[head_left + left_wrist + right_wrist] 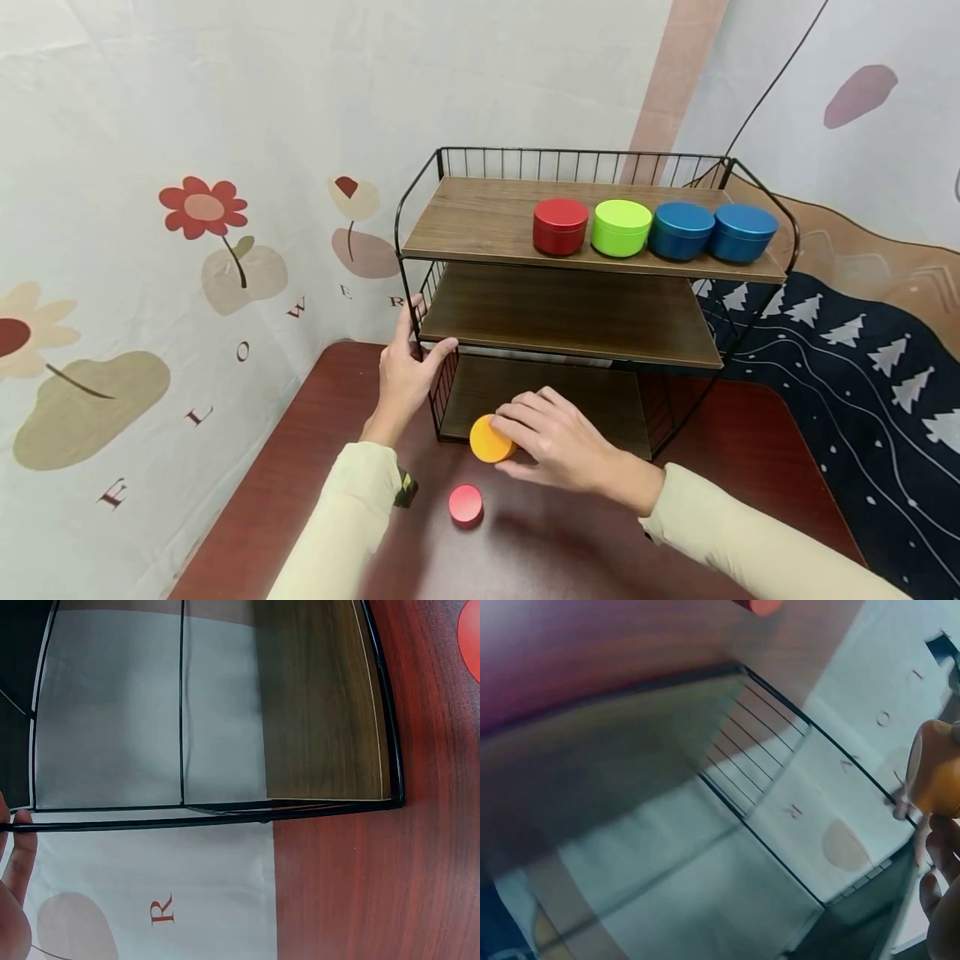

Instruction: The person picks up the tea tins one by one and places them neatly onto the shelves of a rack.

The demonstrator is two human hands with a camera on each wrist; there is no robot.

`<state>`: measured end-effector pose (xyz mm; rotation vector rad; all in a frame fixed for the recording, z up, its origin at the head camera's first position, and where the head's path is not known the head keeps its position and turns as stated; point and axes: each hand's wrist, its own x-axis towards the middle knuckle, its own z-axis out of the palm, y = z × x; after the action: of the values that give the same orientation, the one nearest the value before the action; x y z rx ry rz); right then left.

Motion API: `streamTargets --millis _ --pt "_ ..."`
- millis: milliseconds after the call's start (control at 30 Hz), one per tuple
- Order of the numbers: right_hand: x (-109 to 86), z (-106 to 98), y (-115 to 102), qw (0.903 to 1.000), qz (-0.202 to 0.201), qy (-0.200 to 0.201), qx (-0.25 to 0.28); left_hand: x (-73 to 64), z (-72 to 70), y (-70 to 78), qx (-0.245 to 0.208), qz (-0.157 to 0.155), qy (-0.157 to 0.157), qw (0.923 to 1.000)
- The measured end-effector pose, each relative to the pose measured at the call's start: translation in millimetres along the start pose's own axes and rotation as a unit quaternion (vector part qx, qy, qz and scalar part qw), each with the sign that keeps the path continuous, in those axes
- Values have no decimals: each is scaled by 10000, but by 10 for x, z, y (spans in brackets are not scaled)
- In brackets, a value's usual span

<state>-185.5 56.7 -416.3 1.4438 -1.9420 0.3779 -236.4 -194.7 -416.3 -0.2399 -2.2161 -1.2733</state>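
My right hand (551, 442) holds a round orange tin (491, 439) between thumb and fingers, in front of the bottom shelf and above the table. In the right wrist view the orange tin (934, 769) shows at the right edge, with fingertips against it. My left hand (401, 375) grips the left front post of a three-tier shelf rack (562, 302) at about middle-shelf height. The left wrist view shows fingers (22, 851) around the rack's black bar. A small red tin (466, 507) sits on the table near the front, below the orange tin.
On the top shelf a red tin (560, 227), a lime green tin (621, 227) and two blue tins (681, 231) stand in a row toward the right. Black wire rails edge the rack. The reddish-brown table (300, 467) meets a printed cloth backdrop (225, 100).
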Motion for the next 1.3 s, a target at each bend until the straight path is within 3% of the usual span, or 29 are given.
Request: streamTargets --millis 400,900,1300 --pt "374 -364 171 9985 -253 382 -287 14 -1 1 -21 48 31 10000" --pt "692 -553 305 9896 -708 945 -819 20 -1 -14 -37 128 93 9999" --pt "965 -731 504 9782 -742 1577 -1132 6 -17 1 -123 119 -11 9999"
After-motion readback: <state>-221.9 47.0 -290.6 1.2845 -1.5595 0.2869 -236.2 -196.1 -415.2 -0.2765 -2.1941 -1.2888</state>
